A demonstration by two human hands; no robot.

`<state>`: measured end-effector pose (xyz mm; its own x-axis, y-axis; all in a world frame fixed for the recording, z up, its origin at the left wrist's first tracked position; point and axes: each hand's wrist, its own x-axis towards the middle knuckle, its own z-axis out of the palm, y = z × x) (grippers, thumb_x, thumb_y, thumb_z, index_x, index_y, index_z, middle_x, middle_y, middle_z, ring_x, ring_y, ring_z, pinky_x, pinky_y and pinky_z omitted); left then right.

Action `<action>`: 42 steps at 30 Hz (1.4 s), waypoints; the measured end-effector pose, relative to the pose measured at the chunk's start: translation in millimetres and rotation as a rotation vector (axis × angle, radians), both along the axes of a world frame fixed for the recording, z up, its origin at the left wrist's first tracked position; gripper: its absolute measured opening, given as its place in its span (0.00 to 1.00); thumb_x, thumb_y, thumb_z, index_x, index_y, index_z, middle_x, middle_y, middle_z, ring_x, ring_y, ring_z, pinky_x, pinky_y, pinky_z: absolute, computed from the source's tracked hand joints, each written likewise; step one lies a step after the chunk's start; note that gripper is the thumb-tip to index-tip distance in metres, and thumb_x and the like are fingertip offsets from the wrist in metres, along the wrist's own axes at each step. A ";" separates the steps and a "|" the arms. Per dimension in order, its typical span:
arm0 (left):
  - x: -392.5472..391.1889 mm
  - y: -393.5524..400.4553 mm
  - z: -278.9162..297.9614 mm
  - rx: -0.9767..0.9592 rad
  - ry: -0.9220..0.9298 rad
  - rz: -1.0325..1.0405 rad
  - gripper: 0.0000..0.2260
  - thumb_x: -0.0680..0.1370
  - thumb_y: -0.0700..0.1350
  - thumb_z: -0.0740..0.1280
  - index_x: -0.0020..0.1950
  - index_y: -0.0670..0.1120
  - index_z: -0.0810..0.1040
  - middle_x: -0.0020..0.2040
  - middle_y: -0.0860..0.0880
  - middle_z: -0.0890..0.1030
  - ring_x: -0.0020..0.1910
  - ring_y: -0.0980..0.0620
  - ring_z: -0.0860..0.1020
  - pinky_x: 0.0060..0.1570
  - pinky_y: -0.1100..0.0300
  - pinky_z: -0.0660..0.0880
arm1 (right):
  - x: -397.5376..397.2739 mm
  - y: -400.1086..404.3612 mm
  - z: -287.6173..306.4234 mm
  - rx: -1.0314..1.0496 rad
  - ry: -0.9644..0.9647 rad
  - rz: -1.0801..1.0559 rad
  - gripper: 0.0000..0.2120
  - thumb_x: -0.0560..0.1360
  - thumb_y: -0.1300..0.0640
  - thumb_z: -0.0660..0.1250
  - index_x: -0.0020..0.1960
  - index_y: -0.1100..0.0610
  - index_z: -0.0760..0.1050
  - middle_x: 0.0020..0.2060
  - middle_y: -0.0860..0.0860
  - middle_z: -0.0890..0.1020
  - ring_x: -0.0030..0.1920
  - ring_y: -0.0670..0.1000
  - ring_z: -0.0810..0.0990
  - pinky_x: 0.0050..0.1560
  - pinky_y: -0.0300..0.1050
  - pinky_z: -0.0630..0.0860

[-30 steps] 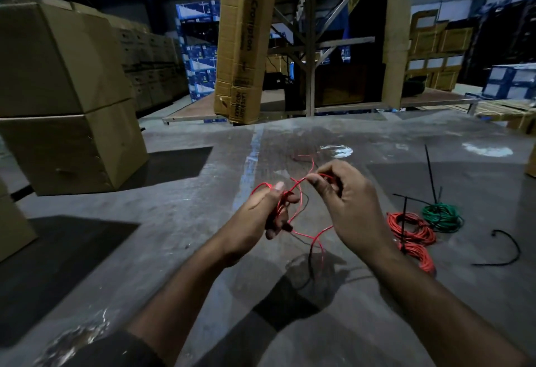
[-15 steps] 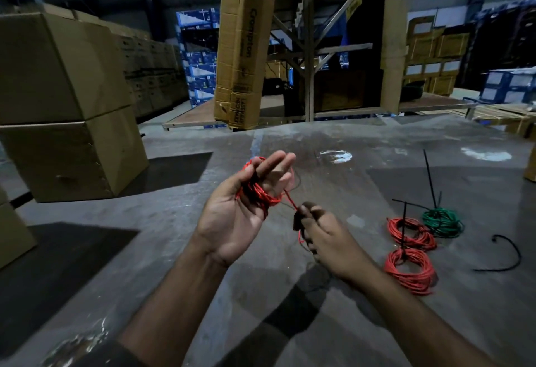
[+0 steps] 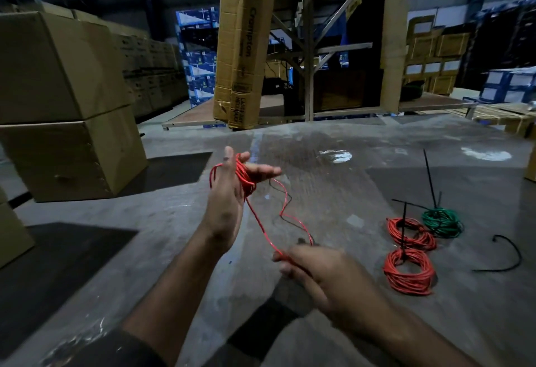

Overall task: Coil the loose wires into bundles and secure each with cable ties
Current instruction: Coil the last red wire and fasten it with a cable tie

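A thin red wire is wound in several loops around my left hand, which is raised with the thumb up and the fingers spread flat. From those loops the wire slants down to my right hand, which pinches it lower and to the right; a loose loop sags between the two hands. On the floor to the right lie two tied red coils and a tied green coil, each with a black cable tie sticking up. A loose black cable tie lies further right.
The floor is bare grey concrete. Stacked cardboard boxes stand at the left. A tall cardboard carton leans against a metal rack straight ahead. More boxes fill the back right.
My left hand has lifted and turned with the red loops on it. My right hand has dropped lower and to the right, drawing a longer stretch of wire out between the hands.
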<state>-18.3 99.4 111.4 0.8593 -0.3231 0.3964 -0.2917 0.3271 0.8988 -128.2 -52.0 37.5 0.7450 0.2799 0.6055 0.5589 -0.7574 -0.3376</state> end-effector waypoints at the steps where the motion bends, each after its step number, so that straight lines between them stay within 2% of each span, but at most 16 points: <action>1: -0.3 -1.3 -5.8 0.111 -0.055 0.046 0.26 0.80 0.65 0.48 0.62 0.46 0.72 0.46 0.43 0.85 0.52 0.46 0.84 0.69 0.45 0.66 | -0.8 0.9 7.5 0.044 -0.075 -0.029 0.12 0.83 0.43 0.55 0.50 0.47 0.74 0.40 0.42 0.79 0.42 0.46 0.80 0.40 0.46 0.76; 3: -2.7 -2.5 -15.2 0.305 -0.149 0.073 0.29 0.77 0.69 0.48 0.61 0.49 0.72 0.42 0.46 0.85 0.43 0.49 0.83 0.60 0.47 0.74 | 1.5 -1.3 22.3 0.158 -0.204 -0.111 0.10 0.82 0.45 0.60 0.44 0.47 0.70 0.34 0.40 0.70 0.34 0.44 0.74 0.33 0.45 0.71; 6: -13.4 -1.4 -19.7 0.515 -0.200 -0.038 0.28 0.78 0.65 0.44 0.56 0.49 0.76 0.35 0.48 0.81 0.37 0.47 0.78 0.44 0.52 0.76 | 8.4 -9.9 43.4 0.333 -0.274 -0.191 0.06 0.77 0.50 0.71 0.43 0.49 0.77 0.32 0.40 0.72 0.32 0.40 0.71 0.32 0.32 0.65; 8: -20.7 -3.4 -19.4 0.535 -0.156 -0.115 0.29 0.80 0.62 0.45 0.53 0.43 0.77 0.30 0.50 0.77 0.35 0.45 0.76 0.36 0.57 0.73 | 16.2 -17.7 53.2 0.417 -0.292 -0.254 0.07 0.72 0.51 0.75 0.41 0.53 0.79 0.31 0.43 0.72 0.31 0.44 0.69 0.31 0.32 0.64; 11: -27.2 -5.6 -19.7 0.343 -0.029 -0.284 0.26 0.83 0.55 0.55 0.50 0.30 0.74 0.24 0.54 0.68 0.25 0.56 0.71 0.32 0.64 0.69 | 32.3 -29.1 60.0 0.563 -0.269 -0.260 0.10 0.69 0.48 0.76 0.40 0.53 0.79 0.31 0.47 0.74 0.32 0.45 0.70 0.33 0.35 0.67; 14: -33.5 -3.2 -15.4 0.104 0.086 -0.439 0.11 0.79 0.45 0.61 0.49 0.36 0.73 0.25 0.55 0.62 0.19 0.61 0.61 0.30 0.62 0.67 | 48.8 -33.2 49.6 0.604 -0.183 -0.211 0.10 0.75 0.46 0.71 0.42 0.52 0.79 0.35 0.50 0.77 0.35 0.47 0.74 0.36 0.42 0.72; 16: -32.7 -0.8 -10.1 -0.037 0.151 -0.470 0.09 0.81 0.44 0.60 0.48 0.38 0.74 0.27 0.54 0.61 0.18 0.62 0.59 0.28 0.64 0.66 | 55.1 -29.6 35.8 0.600 -0.148 -0.192 0.11 0.79 0.47 0.65 0.43 0.51 0.79 0.36 0.49 0.78 0.36 0.47 0.76 0.37 0.45 0.72; 19: -25.6 -4.0 -4.9 -0.243 0.253 -0.434 0.10 0.83 0.43 0.57 0.46 0.40 0.74 0.25 0.55 0.61 0.17 0.62 0.58 0.27 0.65 0.66 | 56.5 -20.2 16.1 0.585 -0.037 -0.199 0.12 0.82 0.50 0.60 0.42 0.50 0.77 0.29 0.43 0.75 0.31 0.42 0.72 0.33 0.39 0.66; 21: -23.7 -8.7 -3.6 -0.338 0.308 -0.397 0.10 0.83 0.43 0.56 0.46 0.41 0.73 0.24 0.55 0.62 0.17 0.61 0.59 0.28 0.65 0.67 | 55.8 -14.4 3.3 0.557 0.040 -0.192 0.14 0.83 0.53 0.58 0.41 0.48 0.74 0.30 0.39 0.76 0.31 0.41 0.73 0.33 0.37 0.66; 23: -20.8 -9.6 -5.9 -0.410 0.383 -0.406 0.10 0.83 0.43 0.56 0.45 0.42 0.73 0.26 0.54 0.64 0.18 0.59 0.60 0.32 0.66 0.70 | 53.8 -10.6 -7.6 0.508 0.105 -0.194 0.15 0.83 0.49 0.55 0.40 0.46 0.73 0.30 0.44 0.75 0.32 0.42 0.72 0.36 0.47 0.70; 27: -16.8 -4.9 -3.7 -0.600 0.604 -0.522 0.06 0.83 0.43 0.60 0.46 0.44 0.73 0.29 0.53 0.71 0.22 0.58 0.70 0.49 0.69 0.77 | 52.4 -14.0 -19.9 0.394 0.301 -0.190 0.12 0.82 0.54 0.56 0.43 0.49 0.75 0.29 0.47 0.73 0.31 0.46 0.71 0.36 0.53 0.70; 29: -16.6 -4.7 3.4 -0.687 0.615 -0.424 0.09 0.84 0.43 0.60 0.50 0.40 0.76 0.34 0.49 0.80 0.33 0.55 0.82 0.44 0.56 0.83 | 51.0 -18.5 -24.5 0.309 0.393 -0.207 0.12 0.83 0.52 0.56 0.47 0.48 0.76 0.30 0.46 0.75 0.32 0.45 0.73 0.36 0.50 0.71; 32: -18.5 -5.2 16.9 -0.724 0.479 -0.339 0.14 0.85 0.44 0.53 0.57 0.37 0.75 0.57 0.38 0.83 0.57 0.43 0.83 0.65 0.50 0.74 | 42.1 -15.9 -32.0 0.221 0.430 -0.158 0.13 0.83 0.46 0.54 0.44 0.46 0.73 0.33 0.39 0.76 0.35 0.40 0.74 0.40 0.42 0.70; 36: -9.0 -5.0 10.4 -0.436 0.227 -0.213 0.18 0.86 0.47 0.47 0.59 0.38 0.73 0.66 0.40 0.79 0.68 0.46 0.75 0.77 0.49 0.57 | 25.1 -4.4 -21.9 0.101 0.334 -0.091 0.19 0.78 0.36 0.48 0.48 0.48 0.69 0.40 0.43 0.77 0.43 0.45 0.76 0.47 0.51 0.73; 39: -5.9 -8.1 0.2 -0.176 0.044 -0.096 0.17 0.85 0.51 0.48 0.51 0.46 0.74 0.65 0.43 0.80 0.69 0.50 0.74 0.77 0.47 0.54 | 17.4 -2.8 -4.0 0.095 0.224 -0.090 0.12 0.80 0.39 0.50 0.46 0.45 0.63 0.39 0.43 0.76 0.41 0.48 0.76 0.43 0.51 0.71; 42: -7.8 -10.0 -11.5 0.068 -0.054 -0.024 0.21 0.83 0.60 0.46 0.50 0.49 0.73 0.63 0.49 0.82 0.69 0.57 0.74 0.73 0.55 0.56 | 12.3 -1.9 16.0 0.145 0.038 -0.139 0.15 0.80 0.40 0.53 0.45 0.49 0.69 0.34 0.41 0.75 0.36 0.41 0.75 0.38 0.46 0.71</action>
